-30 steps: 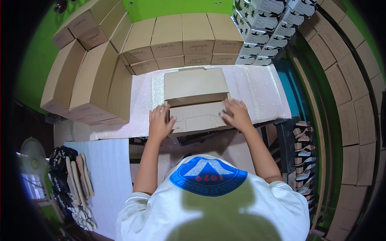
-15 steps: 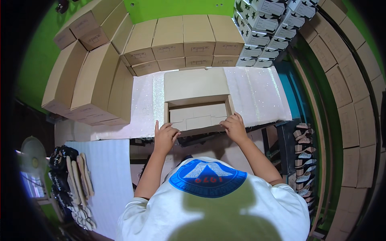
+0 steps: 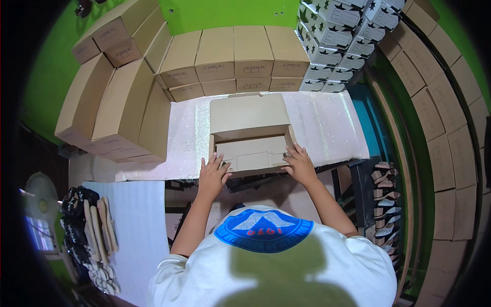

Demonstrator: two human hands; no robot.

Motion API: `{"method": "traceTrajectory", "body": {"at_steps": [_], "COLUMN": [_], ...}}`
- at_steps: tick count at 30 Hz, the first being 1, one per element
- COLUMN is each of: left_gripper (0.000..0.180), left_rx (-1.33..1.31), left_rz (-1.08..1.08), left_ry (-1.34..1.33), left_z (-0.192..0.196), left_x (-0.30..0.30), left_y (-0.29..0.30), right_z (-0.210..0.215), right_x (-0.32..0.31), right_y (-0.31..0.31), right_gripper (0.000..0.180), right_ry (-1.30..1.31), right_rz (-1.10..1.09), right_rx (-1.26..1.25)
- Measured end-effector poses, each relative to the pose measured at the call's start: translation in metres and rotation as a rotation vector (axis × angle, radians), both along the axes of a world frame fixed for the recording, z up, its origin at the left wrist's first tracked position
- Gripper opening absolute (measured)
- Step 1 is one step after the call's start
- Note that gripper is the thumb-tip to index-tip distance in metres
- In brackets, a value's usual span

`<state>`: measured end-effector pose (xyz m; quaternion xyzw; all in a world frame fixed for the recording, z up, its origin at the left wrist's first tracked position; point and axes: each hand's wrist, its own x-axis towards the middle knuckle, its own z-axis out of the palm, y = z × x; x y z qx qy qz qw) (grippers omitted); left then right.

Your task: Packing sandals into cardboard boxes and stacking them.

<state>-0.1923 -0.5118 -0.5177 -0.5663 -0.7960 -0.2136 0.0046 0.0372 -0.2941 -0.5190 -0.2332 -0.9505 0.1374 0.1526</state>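
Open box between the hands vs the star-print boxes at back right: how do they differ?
The open box is plain brown; the star-print boxes are white with black stars.
The open box has its lid back and its inside showing; the star-print boxes look shut.
The open box sits between the left hand and right hand; the star-print boxes are stacked, untouched.
Shared: both are box-shaped.

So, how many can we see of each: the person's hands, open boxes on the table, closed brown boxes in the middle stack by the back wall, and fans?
Hands, the left hand and the right hand: 2
Open box: 1
Closed brown boxes, two layers of four: 8
Fan: 1
Total: 12
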Motion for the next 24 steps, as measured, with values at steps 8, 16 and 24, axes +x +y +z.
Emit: {"method": "traceTrajectory", "body": {"at_steps": [8,16,24], "left_gripper": [0.017,0.061,0.083], "left_rx": [-0.076,-0.018,-0.018], "left_rz": [-0.016,0.187,0.320], "left_ry": [-0.010,-0.020,-0.304], "left_z": [0.001,0.009,-0.019], "left_x": [0.001,0.011,0.019], "left_y": [-0.001,-0.003,-0.016], "right_z": [-0.003,-0.030,-0.037], "right_x": [0.001,0.018,0.014], "right_y": [0.002,-0.004,-0.030], "right_gripper": [0.029,0.086,0.070], "right_ry": [-0.068,0.292,0.271], "right_rz": [0.044,-0.353,-0.300], "right_rx": [0.031,-0.519,-0.529]}}
